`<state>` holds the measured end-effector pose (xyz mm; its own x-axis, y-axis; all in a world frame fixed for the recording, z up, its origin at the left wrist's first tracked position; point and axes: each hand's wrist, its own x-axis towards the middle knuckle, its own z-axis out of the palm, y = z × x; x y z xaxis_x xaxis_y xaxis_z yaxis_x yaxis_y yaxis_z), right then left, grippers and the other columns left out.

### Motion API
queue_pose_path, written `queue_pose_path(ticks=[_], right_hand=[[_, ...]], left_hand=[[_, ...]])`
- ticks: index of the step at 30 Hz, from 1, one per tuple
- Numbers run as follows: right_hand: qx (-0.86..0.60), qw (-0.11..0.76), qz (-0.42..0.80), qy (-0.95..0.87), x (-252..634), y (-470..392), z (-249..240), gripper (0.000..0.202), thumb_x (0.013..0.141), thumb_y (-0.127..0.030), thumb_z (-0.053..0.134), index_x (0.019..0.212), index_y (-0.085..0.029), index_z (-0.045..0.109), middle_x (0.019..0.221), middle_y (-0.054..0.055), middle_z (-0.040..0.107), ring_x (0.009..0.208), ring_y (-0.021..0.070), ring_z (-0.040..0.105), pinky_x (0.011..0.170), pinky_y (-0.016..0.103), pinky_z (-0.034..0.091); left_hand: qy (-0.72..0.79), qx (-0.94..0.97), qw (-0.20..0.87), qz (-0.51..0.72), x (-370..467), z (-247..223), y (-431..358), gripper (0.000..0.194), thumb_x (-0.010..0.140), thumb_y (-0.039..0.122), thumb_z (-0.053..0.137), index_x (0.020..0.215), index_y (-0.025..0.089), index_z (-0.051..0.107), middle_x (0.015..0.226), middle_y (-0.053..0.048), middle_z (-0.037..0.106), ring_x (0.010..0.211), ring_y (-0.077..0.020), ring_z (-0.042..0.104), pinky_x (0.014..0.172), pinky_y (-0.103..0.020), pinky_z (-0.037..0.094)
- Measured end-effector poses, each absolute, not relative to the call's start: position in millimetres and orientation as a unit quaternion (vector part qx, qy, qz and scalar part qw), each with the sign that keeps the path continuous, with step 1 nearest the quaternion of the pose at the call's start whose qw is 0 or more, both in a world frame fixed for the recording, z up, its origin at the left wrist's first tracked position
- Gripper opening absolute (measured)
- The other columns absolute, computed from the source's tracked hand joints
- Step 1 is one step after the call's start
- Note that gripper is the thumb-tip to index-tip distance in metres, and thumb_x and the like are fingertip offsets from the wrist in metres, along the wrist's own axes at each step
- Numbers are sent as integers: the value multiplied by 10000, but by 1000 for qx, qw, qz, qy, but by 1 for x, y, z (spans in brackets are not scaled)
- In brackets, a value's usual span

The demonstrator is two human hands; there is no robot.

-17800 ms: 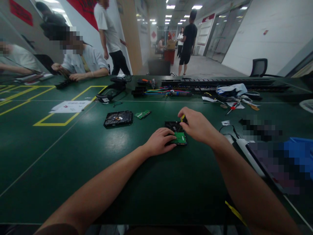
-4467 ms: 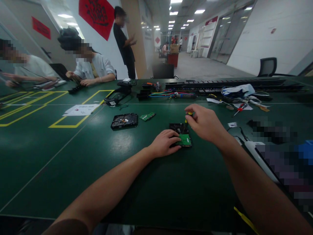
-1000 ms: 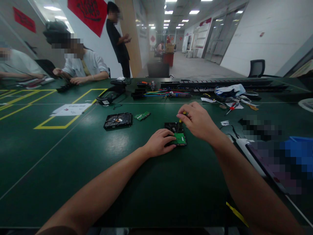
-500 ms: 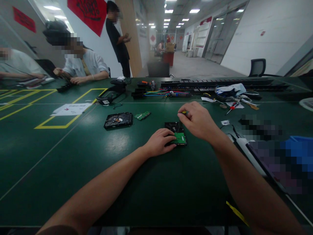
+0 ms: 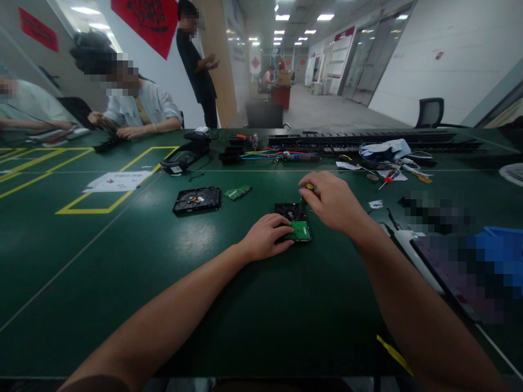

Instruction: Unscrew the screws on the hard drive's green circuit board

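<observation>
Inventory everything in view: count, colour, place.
Table: 1, green, foreground
Board-up hard drive: 1, black/green, centre
Second hard drive: 1, black, left
Loose circuit board: 1, green, between drives
Screwdriver: 1, yellow top, centre
Red-handled screwdriver: 1, right
Papers: white, left, count unclear
Cables: several, multicoloured, back
Rails: several, black, back
Crumpled cloth: 1, white/blue, back right
Chairs: at least 3, dark, beyond table
Bystanders: at least 4, background
Pixelated items, far right: unidentifiable
Left hand: 1, bare, on board-up hard drive
Right hand: 1, bare, gripping screwdriver
</observation>
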<state>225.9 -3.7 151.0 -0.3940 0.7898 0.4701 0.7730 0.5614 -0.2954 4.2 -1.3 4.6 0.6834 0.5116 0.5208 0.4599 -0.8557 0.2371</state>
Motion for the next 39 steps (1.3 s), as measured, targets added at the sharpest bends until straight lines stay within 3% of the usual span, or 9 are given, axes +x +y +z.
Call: queue_pose_path(ticks=[12, 21, 28, 31, 34, 39], right_hand=[[-469, 287, 2, -835, 227, -3, 151, 172, 996, -246, 561, 1047, -206, 720, 1068, 114, 751, 1025, 289, 670, 928, 430, 484], [-475, 313, 2, -822, 226, -4, 150, 205, 940, -177, 592, 1098, -176, 723, 960, 84, 752, 789, 220, 640, 791, 371, 479], [-442, 324, 8, -836, 226, -4, 149, 113, 948, -216, 614, 967, -217, 726, 974, 84, 726, 961, 259, 652, 877, 392, 486], [-443, 325, 19, -835, 226, -3, 150, 132, 988, -283, 618, 947, -237, 735, 951, 74, 724, 948, 257, 650, 862, 397, 484], [-440, 318, 24, -839, 228, -2, 150, 138, 988, -254, 614, 930, -237, 738, 953, 70, 746, 935, 256, 665, 882, 409, 486], [-445, 328, 22, -833, 228, -4, 150, 209, 949, -171, 589, 1094, -212, 734, 1128, 100, 776, 996, 270, 693, 916, 425, 503]], left_hand=[[260, 915, 45, 306, 5, 6, -2, 298, 1005, 415, 673, 1207, 210, 748, 1268, -119, 704, 1192, -283, 663, 1052, -493, 540], [261, 918, 43, 295, 5, 7, -2, 311, 1014, 417, 661, 1218, 198, 744, 1281, -122, 703, 1200, -287, 657, 1064, -491, 535], [261, 918, 43, 296, 5, 4, -1, 321, 1011, 429, 665, 1229, 206, 742, 1287, -120, 699, 1219, -289, 653, 1074, -487, 527], [262, 917, 48, 297, 5, 4, 0, 315, 1010, 427, 666, 1234, 220, 744, 1290, -116, 698, 1217, -286, 655, 1070, -488, 529], [263, 917, 53, 296, 5, 3, 0, 320, 1004, 433, 675, 1238, 226, 744, 1291, -116, 697, 1221, -287, 654, 1063, -487, 534], [263, 917, 50, 295, 4, 3, 0, 325, 1006, 435, 672, 1248, 228, 740, 1292, -116, 698, 1221, -290, 654, 1065, -501, 533]])
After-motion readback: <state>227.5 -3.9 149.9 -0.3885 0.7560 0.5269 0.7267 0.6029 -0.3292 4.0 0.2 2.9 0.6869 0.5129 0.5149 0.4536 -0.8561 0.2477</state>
